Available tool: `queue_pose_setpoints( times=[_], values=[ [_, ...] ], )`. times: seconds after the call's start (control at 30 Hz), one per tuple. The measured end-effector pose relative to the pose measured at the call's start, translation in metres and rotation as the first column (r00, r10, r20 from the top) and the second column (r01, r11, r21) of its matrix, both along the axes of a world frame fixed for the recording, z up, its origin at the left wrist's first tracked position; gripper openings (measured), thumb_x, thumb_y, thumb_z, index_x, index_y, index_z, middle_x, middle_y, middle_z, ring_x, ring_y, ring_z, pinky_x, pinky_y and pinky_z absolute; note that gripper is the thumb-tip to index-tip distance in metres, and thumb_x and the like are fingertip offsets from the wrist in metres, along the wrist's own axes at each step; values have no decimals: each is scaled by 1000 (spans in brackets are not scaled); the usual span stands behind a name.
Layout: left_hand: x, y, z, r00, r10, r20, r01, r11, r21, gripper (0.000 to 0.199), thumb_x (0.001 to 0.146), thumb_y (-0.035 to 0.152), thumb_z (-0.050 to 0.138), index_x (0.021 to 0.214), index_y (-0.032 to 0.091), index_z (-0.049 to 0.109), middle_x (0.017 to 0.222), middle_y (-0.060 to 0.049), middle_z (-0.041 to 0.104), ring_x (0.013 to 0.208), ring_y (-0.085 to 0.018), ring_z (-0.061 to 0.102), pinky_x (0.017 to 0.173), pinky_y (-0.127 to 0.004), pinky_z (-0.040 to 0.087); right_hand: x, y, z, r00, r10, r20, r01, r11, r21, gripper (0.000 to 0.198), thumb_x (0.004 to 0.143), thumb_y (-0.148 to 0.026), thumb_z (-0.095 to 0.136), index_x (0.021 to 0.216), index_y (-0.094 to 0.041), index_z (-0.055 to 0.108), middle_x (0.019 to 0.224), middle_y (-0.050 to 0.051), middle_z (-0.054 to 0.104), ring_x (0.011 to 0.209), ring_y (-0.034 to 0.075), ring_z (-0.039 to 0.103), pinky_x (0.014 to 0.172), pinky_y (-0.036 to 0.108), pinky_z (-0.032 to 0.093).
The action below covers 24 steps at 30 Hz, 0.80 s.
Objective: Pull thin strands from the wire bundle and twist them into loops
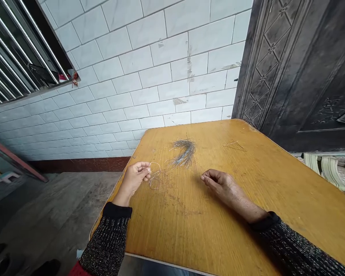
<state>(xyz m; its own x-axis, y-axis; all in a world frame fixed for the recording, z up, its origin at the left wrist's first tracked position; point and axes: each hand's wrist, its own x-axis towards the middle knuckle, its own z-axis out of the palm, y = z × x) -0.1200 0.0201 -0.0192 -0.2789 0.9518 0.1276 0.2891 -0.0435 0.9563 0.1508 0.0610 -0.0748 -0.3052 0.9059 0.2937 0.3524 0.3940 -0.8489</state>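
Observation:
My left hand [137, 176] is over the left side of the table, its thumb and fingers pinching a thin wire [155, 177]. The wire hangs in loose, light-coloured loops just right of the fingertips. My right hand [220, 183] is raised a little over the middle of the table, closed, thumb pressed to the forefinger. Whatever may lie in that pinch is too fine to make out. Beyond both hands a curved bundle of thin grey wires [186, 152] rests on the wood, its ends fanned out.
The yellow wooden table [172, 226] has dark scratches near its middle. A few loose wire pieces [234, 145] lie at the far right. Behind stands a white tiled wall [143, 80]; a dark carved door [299, 76] is at the right, a barred window [20, 50] upper left.

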Motion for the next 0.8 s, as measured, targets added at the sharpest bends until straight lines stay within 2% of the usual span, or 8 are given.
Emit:
queue_pose_setpoints(
  times=[0.1,0.17,0.3,0.47,0.63,0.8],
  values=[
    [-10,-3,-11,995,11,-102,-26,989,-146,15,64,19,59,77,12,58,55,3,57,46,-8,51,45,-19,39,0,1,1,1000,4,29,-4,1000,14,30,76,-42,44,59,-18,48,51,-3,39,47,10,34,46,23,28],
    [-10,-3,-18,989,26,-149,-53,982,-179,12,62,16,58,74,12,57,50,4,54,44,-8,49,43,-19,37,1,1,3,998,6,54,-7,1000,22,30,77,-42,43,60,-18,48,52,-3,39,47,10,34,45,22,28],
    [-6,-3,-21,989,16,-149,-43,982,-186,12,63,16,57,74,12,58,50,4,54,43,-8,49,43,-19,38,1,1,4,996,-4,93,2,1000,19,30,77,-42,41,62,-17,49,53,-3,39,48,9,34,46,22,29],
    [1,-5,-15,993,-114,-38,105,977,-187,16,67,21,57,80,12,57,60,2,59,48,-7,53,47,-20,42,1,3,-1,993,-9,120,4,999,40,30,78,-41,40,60,-17,46,53,-4,38,49,9,34,47,22,29],
    [12,0,-29,976,-142,-167,97,963,-253,11,68,16,56,78,12,56,55,3,57,45,-7,53,44,-18,43,1,4,-3,994,-15,111,9,999,52,28,78,-39,41,60,-18,46,52,-4,39,48,9,34,47,21,28],
    [17,4,-43,950,-118,-288,45,968,-246,12,68,17,55,79,12,57,59,1,58,44,-8,53,40,-17,40,1,4,-1,995,-3,104,-2,999,41,27,77,-38,42,60,-17,47,52,-4,37,48,9,33,46,21,27]
  ],
)
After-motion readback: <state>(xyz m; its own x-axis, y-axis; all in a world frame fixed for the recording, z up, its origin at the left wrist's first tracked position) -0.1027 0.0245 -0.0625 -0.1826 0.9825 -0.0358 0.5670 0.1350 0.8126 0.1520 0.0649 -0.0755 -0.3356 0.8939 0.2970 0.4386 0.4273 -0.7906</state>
